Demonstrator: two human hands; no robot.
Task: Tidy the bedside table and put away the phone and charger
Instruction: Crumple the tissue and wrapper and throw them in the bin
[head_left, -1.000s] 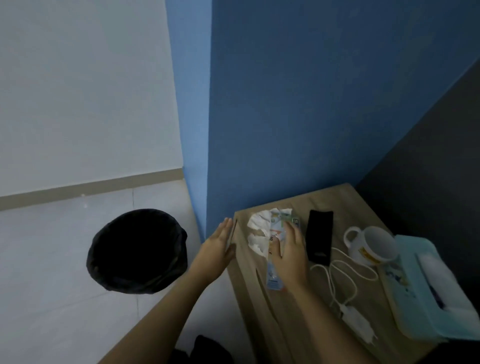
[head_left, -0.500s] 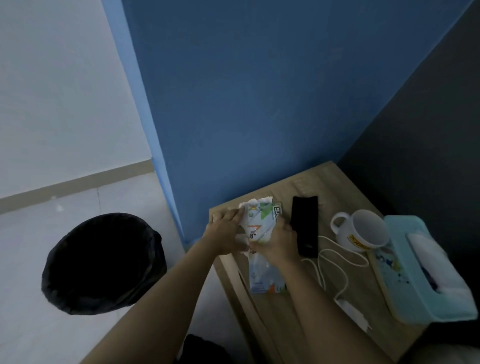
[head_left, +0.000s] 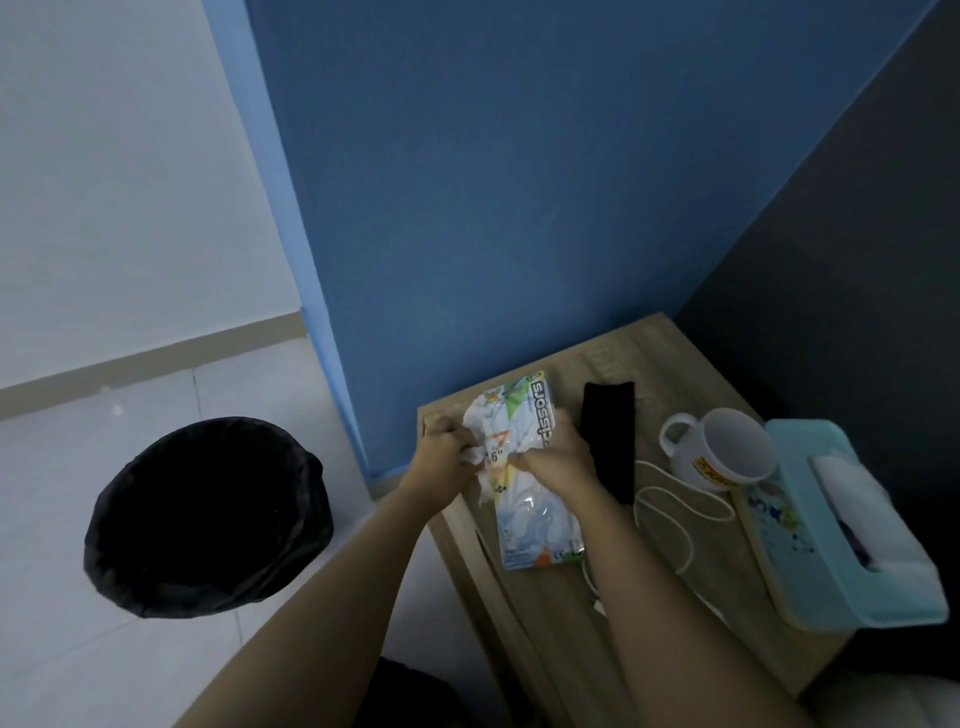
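Head view: both hands' fingers, left hand (head_left: 441, 457) and right hand (head_left: 558, 462), clutch crumpled wrapper (head_left: 511, 441).

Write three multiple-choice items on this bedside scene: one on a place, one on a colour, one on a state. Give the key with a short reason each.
1. Where does the round black waste bin stand?
A. on the wooden bedside table
B. on the pale floor, left of the table
C. behind the tissue box

2. What colour is the rectangular plastic tissue box?
A. red
B. light teal
C. black

3. What is the state of the printed plastic scissors packet?
A. lying untouched
B. dropped in the bin
C. gripped by both hands over the table

Key: 1 B, the bin sits on the floor tiles beside the wooden bedside table. 2 B, its shell is teal with white tissue at the top. 3 C, the left hand and right hand both close on it, along with crumpled white paper.
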